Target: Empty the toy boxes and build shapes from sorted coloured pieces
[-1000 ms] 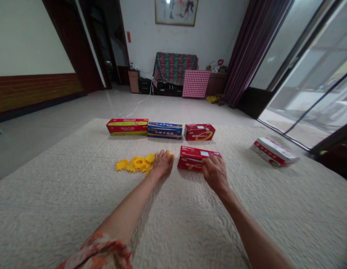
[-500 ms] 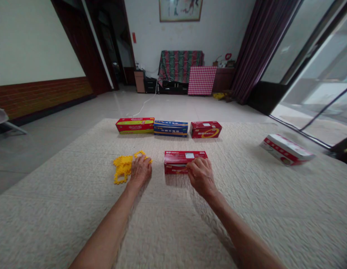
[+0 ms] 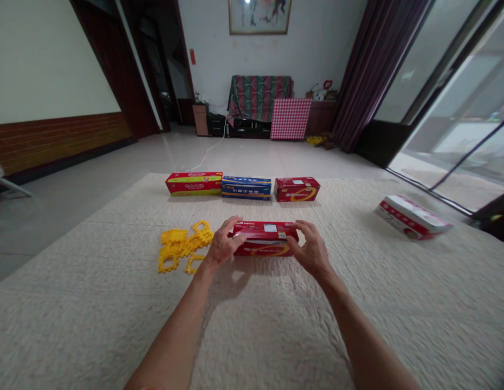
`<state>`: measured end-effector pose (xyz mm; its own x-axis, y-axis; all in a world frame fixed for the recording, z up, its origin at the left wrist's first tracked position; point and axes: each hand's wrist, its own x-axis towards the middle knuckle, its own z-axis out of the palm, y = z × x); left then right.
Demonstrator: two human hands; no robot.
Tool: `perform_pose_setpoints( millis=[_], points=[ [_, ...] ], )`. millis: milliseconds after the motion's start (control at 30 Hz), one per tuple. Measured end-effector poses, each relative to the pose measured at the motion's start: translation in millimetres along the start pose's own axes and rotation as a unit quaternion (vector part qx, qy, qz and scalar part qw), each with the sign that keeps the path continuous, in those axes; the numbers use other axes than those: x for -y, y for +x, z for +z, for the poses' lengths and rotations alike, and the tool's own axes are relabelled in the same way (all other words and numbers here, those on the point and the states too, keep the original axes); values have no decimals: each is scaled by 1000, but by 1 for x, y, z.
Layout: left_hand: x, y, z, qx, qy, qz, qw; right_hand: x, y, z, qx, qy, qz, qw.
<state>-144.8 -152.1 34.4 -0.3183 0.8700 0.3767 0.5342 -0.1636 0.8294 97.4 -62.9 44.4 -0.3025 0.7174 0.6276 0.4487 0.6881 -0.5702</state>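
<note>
A long red box [image 3: 263, 238] with a white label on top stands in front of me on the textured cream cover. My left hand [image 3: 225, 242] grips its left end, thumb at the near top edge and fingers behind. At the right end, my right hand [image 3: 311, 248] holds the box the same way. The lid's front edge shows a thin pale gap. Left of my left hand lie several yellow toothed plastic pieces [image 3: 181, 245], some frame-shaped; my left wrist partly covers one of them.
Behind the held box stand a red and yellow-green box [image 3: 194, 184], a blue box [image 3: 246, 187] and another dark red box [image 3: 297, 189] in a row. A white and red box [image 3: 414, 218] lies at the right. The cream cover [image 3: 252, 330] spreads around them.
My left hand has left the yellow pieces and moved right onto the red box. My right hand has shifted from the box's front to its right end.
</note>
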Motion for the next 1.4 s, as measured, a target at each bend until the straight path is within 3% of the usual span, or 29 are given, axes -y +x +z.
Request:
perform_pose_setpoints(
  millis=[167,333,433,567,733,1000,1233,1400],
  points=[
    [3,-2,1,34,33,24,999,-9,5,-4,123,109,151,975],
    [-3,0,-2,77,21,-15,997,-10,14,-7,190,168,175,951],
    [-9,1,-2,86,10,-36,996,-16,20,-8,207,148,150,955],
    [-14,1,-2,93,-3,-58,994,-15,26,-12,196,37,67,978],
    [-21,2,-1,84,-21,-86,992,-1,28,-19,236,-40,21,971],
    [-23,2,-1,72,-34,-125,989,1,23,-22,244,-42,-46,968],
    [-9,2,-3,66,-59,-113,990,0,23,-22,251,-35,-36,967],
    [-2,3,-10,95,-75,-102,987,3,23,-21,246,-21,-42,968]
  ],
)
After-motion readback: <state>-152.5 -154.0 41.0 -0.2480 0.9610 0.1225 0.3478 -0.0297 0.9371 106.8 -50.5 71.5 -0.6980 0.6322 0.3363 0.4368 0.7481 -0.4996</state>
